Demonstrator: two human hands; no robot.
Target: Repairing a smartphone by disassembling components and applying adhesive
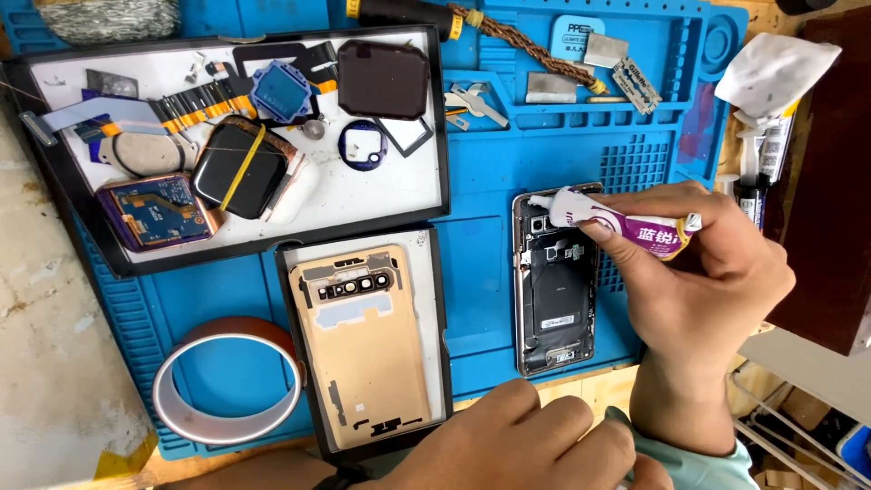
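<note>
glue tube point(626, 229) | white-purple, squeezed | nozzle at opened phone point(555, 281) top edge

You are looking down on a wooden counter point(590, 386) whose pale edge shows along the bottom, most of it covered by a blue ridged work mat point(490, 163). To your left runs a worn, mottled grey-beige surface point(45, 345), chipped and stained. At your right stands a dark brown wooden panel point(826, 209), with a wire rack point(780, 417) below it. Even, soft light falls over everything, without hard shadows.
</note>
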